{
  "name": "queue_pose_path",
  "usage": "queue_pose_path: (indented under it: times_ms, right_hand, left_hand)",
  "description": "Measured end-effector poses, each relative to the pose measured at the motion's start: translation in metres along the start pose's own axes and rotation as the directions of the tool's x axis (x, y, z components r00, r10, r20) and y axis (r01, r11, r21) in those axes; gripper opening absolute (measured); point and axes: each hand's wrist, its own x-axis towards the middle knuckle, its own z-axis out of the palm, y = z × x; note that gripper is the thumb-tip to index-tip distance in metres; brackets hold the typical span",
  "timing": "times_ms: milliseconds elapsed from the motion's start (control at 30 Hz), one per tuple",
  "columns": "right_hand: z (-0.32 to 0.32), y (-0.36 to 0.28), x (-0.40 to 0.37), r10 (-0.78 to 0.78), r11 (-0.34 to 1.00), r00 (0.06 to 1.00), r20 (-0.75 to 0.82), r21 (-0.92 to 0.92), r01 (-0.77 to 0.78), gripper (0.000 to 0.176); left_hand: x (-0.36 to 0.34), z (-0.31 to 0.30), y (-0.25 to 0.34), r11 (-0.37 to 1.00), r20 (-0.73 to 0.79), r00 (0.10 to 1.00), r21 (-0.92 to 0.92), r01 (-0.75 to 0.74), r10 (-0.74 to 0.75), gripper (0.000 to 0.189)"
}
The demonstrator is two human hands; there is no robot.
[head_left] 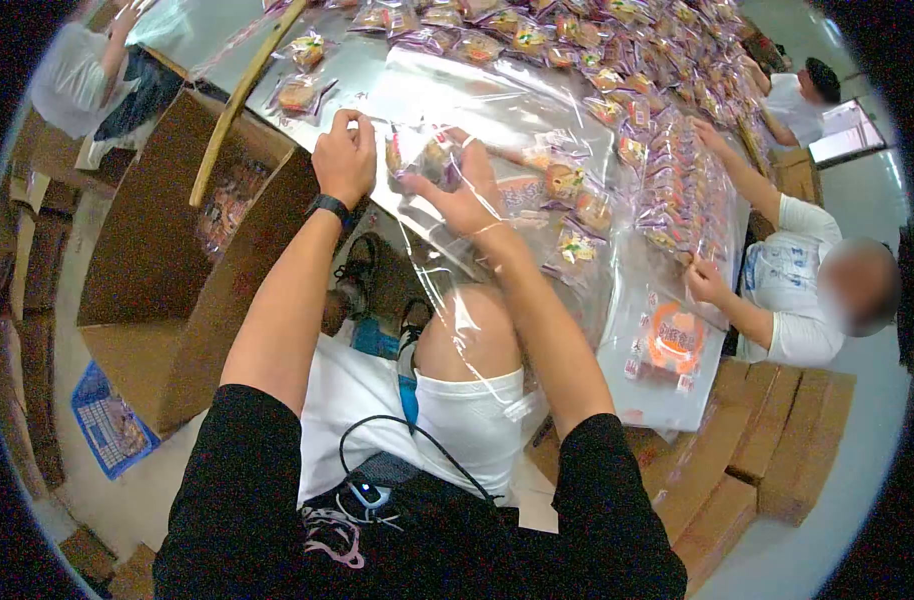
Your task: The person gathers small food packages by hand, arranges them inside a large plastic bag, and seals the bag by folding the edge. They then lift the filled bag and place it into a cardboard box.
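Observation:
A large clear plastic bag (432,265) spreads over the table edge and my lap, its film shining with reflections. At its left edge my left hand (345,160) is closed, fingers curled in a pinch on the film. My right hand (464,192) lies under the film, thumb and fingers wrapped around a few small packets of wrapped pastries (432,158); their far side is hidden by glare. Several more wrapped pastries (577,245) show through the clear film to the right of my right hand.
A big heap of purple-edged packets (617,50) covers the far table. A wooden stick (239,105) crosses the left edge above an open cardboard box (142,250). At right, a co-worker (787,280) handles rows of packets (677,180). Cartons (767,430) and a blue basket (112,420) stand below.

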Motion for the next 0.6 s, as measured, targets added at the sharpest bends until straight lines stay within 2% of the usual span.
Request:
queue_pose_path:
  times_ms: [33, 67, 167, 233, 300, 367, 467, 567, 600]
  right_hand:
    - [-0.004, -0.004, 0.001, 0.042, 0.998, 0.999, 0.026, 0.044, -0.043, 0.093]
    - [-0.014, -0.016, 0.005, 0.169, 0.980, 0.969, 0.178, 0.078, -0.185, 0.099]
    - [-0.008, 0.000, -0.002, -0.025, 0.989, 0.999, 0.042, -0.145, 0.031, 0.105]
    - [-0.024, 0.005, -0.012, -0.079, 0.930, 0.993, 0.088, -0.351, 0.105, 0.097]
    - [-0.047, 0.003, -0.028, -0.110, 0.816, 0.988, 0.112, -0.557, 0.154, 0.088]
    - [-0.073, 0.002, -0.041, -0.037, 0.736, 0.999, 0.040, -0.675, 0.055, 0.073]
    - [-0.093, 0.005, -0.049, 0.043, 0.646, 0.991, -0.129, -0.753, -0.126, 0.068]
    - [-0.089, 0.034, -0.051, -0.017, 0.512, 0.963, -0.271, -0.829, -0.224, 0.067]
    - [-0.089, 0.037, -0.047, 0.022, 0.593, 0.969, -0.248, -0.776, -0.212, 0.069]
  left_hand:
    - [0.000, 0.001, 0.000, 1.000, -0.007, 1.000, 0.002, -0.011, 0.011, 0.022]
    - [0.000, 0.002, -0.001, 0.999, 0.012, 1.000, -0.029, 0.019, -0.018, 0.022]
    - [0.000, 0.003, -0.003, 0.998, -0.004, 1.000, -0.057, -0.008, 0.008, 0.022]
    - [0.001, 0.003, -0.002, 0.998, -0.016, 0.999, -0.046, -0.031, 0.030, 0.023]
    - [0.000, -0.002, 0.001, 1.000, -0.001, 1.000, -0.016, -0.017, 0.017, 0.023]
    - [-0.001, -0.001, -0.001, 0.999, -0.006, 1.000, -0.039, -0.008, 0.008, 0.024]
    - [0.001, 0.002, -0.003, 0.999, -0.012, 1.000, -0.052, -0.013, 0.012, 0.025]
    - [-0.001, 0.001, -0.002, 0.999, -0.001, 1.000, -0.045, -0.003, 0.003, 0.023]
    - [0.000, 0.000, 0.000, 0.999, 0.002, 1.000, -0.042, 0.004, -0.004, 0.023]
